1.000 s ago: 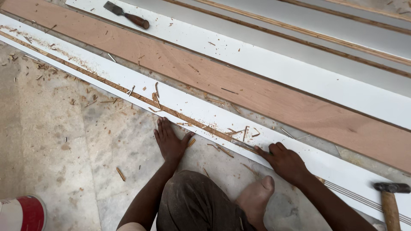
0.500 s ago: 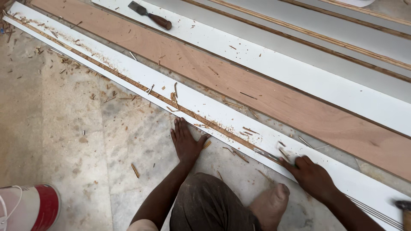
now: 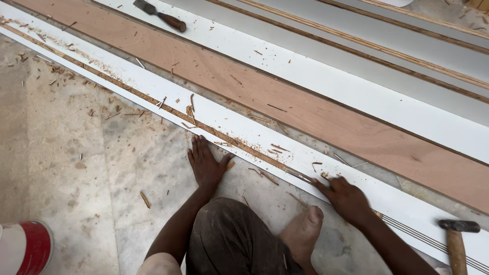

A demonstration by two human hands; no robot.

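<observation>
My left hand lies flat, fingers spread, on the stone floor against the near edge of a long white board. A rough brown groove runs along that board, with wood chips strewn around it. My right hand rests on the same board further right. Its fingers are closed around a thin metal blade that points into the groove. My bent knee and bare foot sit between the two arms.
A hammer lies on the white board at the far right. A wooden-handled chisel lies on another white board at the top. A brown plywood plank runs between them. A red and white container stands at the lower left.
The view has shifted, so the hammer shows again at the right. My left hand stays flat on the floor. My right hand stays on the board, with the blade now visible at its fingertips.
</observation>
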